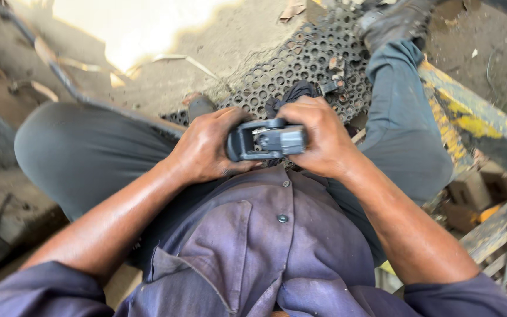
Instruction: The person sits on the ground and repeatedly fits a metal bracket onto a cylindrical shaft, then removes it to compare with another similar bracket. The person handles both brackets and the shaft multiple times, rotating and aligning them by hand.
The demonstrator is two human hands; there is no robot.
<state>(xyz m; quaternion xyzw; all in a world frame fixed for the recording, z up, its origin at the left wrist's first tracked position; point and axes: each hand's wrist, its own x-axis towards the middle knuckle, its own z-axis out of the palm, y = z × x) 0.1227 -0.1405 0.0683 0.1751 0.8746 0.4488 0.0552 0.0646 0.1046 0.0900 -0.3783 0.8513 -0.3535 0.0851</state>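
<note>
In the middle of the frame, both hands hold one small dark metal part [265, 140]. The left hand [206, 147] wraps around its left end, and the right hand [318, 138] wraps around its right end. The fingers of both hands are curled tight on the part. Most of those fingers are tucked behind it, so the fingertips are hidden. Only the middle of the part shows between the hands. It is grey and blocky, and what kind of part it is cannot be told.

Just above the hands, a dark cloth [291, 94] peeks out; most of it is hidden.

Behind it lies a black mat [300, 64] full of round holes, partly covered by the person's legs. A boot [391, 20] sits at the top right, cut off by the edge. A yellow, worn beam [476, 123] runs down the right side. The top left is washed out by bright light.
</note>
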